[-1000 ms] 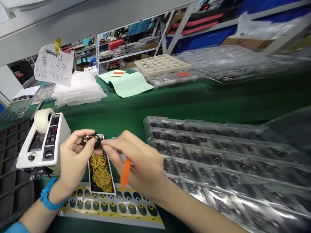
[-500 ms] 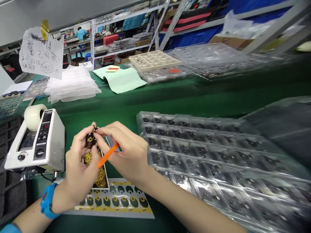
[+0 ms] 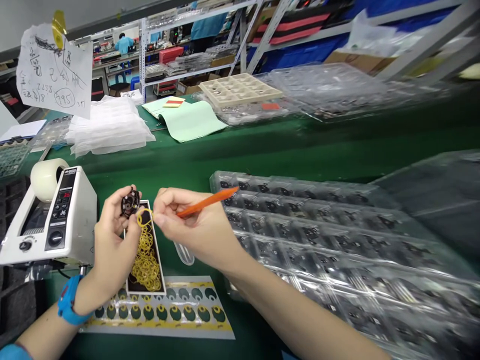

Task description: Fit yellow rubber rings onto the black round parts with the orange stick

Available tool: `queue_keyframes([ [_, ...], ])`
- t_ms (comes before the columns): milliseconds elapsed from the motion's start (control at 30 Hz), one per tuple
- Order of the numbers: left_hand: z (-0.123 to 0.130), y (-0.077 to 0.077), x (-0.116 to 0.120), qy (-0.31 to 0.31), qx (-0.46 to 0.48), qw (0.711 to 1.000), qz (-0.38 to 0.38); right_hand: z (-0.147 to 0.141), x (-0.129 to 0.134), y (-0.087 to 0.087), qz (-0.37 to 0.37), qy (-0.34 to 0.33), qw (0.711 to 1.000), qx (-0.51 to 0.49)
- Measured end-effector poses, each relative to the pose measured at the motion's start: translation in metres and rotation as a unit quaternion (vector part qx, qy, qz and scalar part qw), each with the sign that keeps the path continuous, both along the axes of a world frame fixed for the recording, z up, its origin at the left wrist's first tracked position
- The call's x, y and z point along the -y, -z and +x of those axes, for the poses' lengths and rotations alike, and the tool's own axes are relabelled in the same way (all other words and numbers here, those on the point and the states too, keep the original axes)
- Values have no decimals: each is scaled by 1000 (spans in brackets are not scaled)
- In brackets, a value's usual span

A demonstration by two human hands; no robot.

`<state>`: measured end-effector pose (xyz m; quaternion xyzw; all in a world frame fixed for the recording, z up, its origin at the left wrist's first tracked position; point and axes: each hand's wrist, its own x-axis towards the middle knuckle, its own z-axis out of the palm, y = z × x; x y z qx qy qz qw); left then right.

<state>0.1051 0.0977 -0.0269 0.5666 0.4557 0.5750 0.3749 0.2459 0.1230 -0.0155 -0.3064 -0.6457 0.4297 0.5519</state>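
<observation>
Yellow, thin and curled, a loop [image 3: 141, 223] is pinched between the thumb and fingertips of your right hand [image 3: 195, 225], which also holds an orange stick tool [image 3: 210, 201] that slants up toward the right, across your fingers. Your left hand [image 3: 115, 237] grips a black round part [image 3: 130, 202] in its fingers, with the thumb just below it; the loop lies just beside that thumb, and you cannot tell from here whether the two touch. Both hands are over or beside a narrow white-rimmed box [image 3: 158, 252] filled with tangled yellow rings [image 3: 145, 265]. The box's near end overlaps a sheet of green and yellow stickers [image 3: 161, 312] on the green desk [image 3: 258, 157]. To your left sits a white tape dispenser [image 3: 80, 215] with a roll on top; to your right, overlapping clear trays [image 3: 311, 232] hold small dark parts in their compartments.
</observation>
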Motion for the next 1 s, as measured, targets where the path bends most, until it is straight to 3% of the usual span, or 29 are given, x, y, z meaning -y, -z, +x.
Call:
queue_keyframes([
  [100, -8, -6, -10, -34, 43, 999, -2, 6, -6, -1, -72, -8, 997, 4],
  [267, -20, -27, -7, -55, 70, 994, 61, 15, -18, 4, -82, 26, 977, 197],
  [367, -22, -36, 0, -62, 75, 993, 70, 27, -13, -7, -46, 98, 973, 203],
  [500, -21, -41, 5, -60, 75, 993, 74, 54, 13, -36, 58, 242, 959, 133],
  [600, -21, -47, 10, -75, 59, 991, 92, 81, 36, -50, 162, 386, 904, 84],
  [700, -21, -55, 17, -74, 23, 992, 95, 116, 47, -44, 186, 464, 854, 145],
  [833, -22, -61, 23, -51, -16, 995, 79, 182, 38, -15, 82, 435, 807, 391],
  [933, -24, -54, 15, -19, -1, 998, 54, 227, 32, 12, -55, 321, 747, 579],
  [1000, -25, -45, 6, 25, 3, 1000, 7, 243, 36, 27, -91, 262, 729, 626],
])
